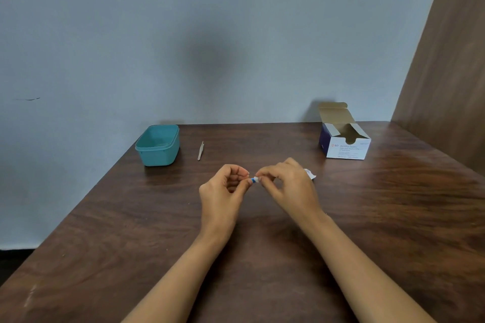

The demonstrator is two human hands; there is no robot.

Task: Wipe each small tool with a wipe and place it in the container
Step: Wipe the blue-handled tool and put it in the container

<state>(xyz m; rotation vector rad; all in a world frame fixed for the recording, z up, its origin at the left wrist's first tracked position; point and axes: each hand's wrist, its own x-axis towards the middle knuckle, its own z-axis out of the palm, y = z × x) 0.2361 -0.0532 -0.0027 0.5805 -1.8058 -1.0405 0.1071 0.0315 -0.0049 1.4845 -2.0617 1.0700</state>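
Observation:
Over the middle of the brown table [367, 204], my left hand [223, 188] and my right hand [286, 186] meet fingertip to fingertip. Both pinch a small white and blue wipe packet [254, 179] between them. A piece of white wrapper [310, 174] lies on the table behind my right hand, partly hidden by it. A slim metal pair of tweezers [200, 151] lies flat to the far left of my hands. Just left of it stands the open teal container [157, 144]; I see nothing inside it.
An open white and blue box of alcohol swabs [345, 142] stands at the back right, its lid flap up. A grey-blue wall runs behind the table, and a brown wooden panel [451, 86] rises along the right side.

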